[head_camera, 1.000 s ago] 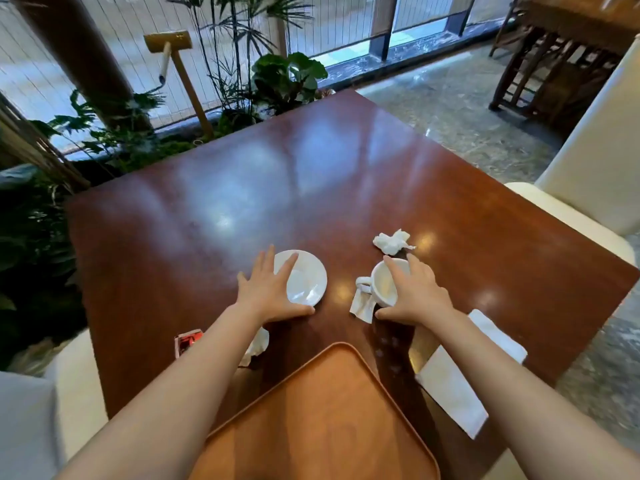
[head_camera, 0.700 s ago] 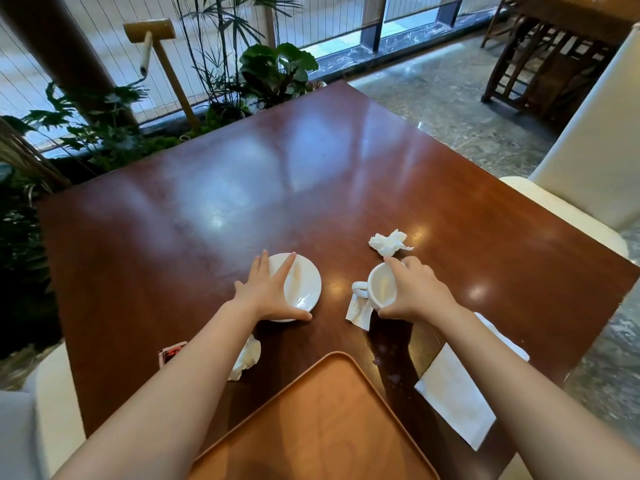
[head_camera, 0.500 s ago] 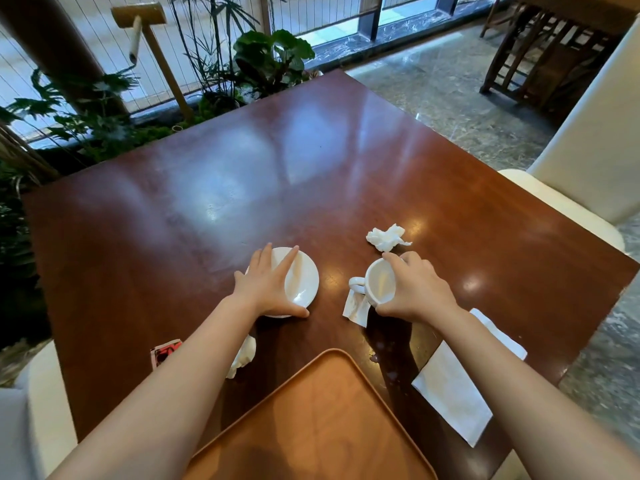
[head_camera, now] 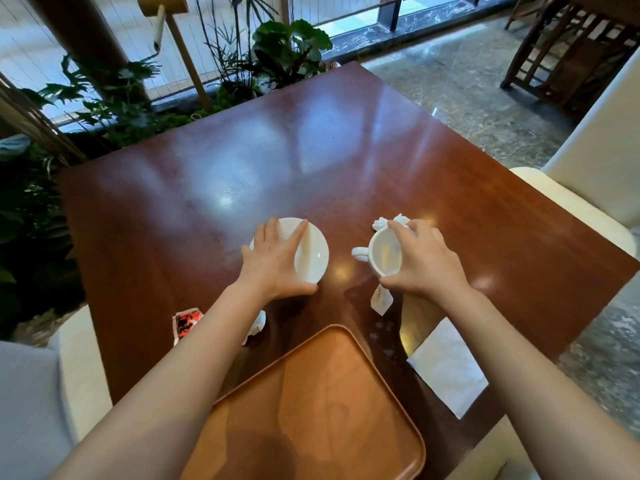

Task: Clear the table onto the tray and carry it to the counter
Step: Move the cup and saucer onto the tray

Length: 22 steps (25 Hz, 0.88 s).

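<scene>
My left hand (head_camera: 273, 261) grips a white saucer (head_camera: 311, 258), fingers over its top and thumb under its near edge; the saucer looks tilted up. My right hand (head_camera: 420, 263) holds a white cup (head_camera: 382, 256) by its rim, its handle pointing left, lifted off the dark wooden table (head_camera: 311, 161). A crumpled tissue (head_camera: 384, 222) lies just beyond the cup. A small folded tissue (head_camera: 381, 301) lies below it. The empty brown tray (head_camera: 311, 410) sits at the near table edge between my arms.
A flat white napkin (head_camera: 446, 368) lies right of the tray. A red-and-black wrapper (head_camera: 185, 323) and another crumpled tissue (head_camera: 258, 323) lie under my left forearm. Cream chairs (head_camera: 595, 157) stand at the right and left. Plants (head_camera: 287, 53) border the far side.
Both hands closed around their objects. The cup rose off the small tissue it stood on, and the saucer's near edge lifted. The camera view shifted slightly.
</scene>
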Each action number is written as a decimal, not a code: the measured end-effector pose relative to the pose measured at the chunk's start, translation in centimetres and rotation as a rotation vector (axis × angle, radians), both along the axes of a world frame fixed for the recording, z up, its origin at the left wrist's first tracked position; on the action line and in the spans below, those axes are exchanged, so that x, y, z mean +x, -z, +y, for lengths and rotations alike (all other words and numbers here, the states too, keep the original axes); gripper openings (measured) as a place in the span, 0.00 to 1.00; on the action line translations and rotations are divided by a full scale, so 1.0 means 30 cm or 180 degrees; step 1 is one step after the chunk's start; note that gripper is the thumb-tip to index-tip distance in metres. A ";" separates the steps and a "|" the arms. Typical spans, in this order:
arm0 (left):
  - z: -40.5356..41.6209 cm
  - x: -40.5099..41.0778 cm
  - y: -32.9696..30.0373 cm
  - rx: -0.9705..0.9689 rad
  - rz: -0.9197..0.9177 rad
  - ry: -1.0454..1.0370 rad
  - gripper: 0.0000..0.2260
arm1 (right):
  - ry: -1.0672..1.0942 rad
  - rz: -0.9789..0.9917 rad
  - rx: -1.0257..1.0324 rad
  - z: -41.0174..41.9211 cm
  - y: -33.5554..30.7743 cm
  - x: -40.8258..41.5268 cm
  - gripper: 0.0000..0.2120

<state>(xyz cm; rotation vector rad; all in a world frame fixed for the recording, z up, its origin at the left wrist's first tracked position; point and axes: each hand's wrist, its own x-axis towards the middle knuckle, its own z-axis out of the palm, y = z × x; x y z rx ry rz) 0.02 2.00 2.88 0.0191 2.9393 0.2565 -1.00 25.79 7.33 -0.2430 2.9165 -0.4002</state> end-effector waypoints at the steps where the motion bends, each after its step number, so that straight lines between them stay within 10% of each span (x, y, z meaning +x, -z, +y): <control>1: 0.002 0.043 -0.034 0.0033 0.0064 -0.0030 0.49 | -0.0070 0.0010 -0.0006 -0.009 -0.025 0.021 0.40; 22: -0.020 0.917 0.127 0.0160 -0.0701 -0.1189 0.49 | -0.1584 -0.0598 0.0264 -0.195 0.114 0.526 0.43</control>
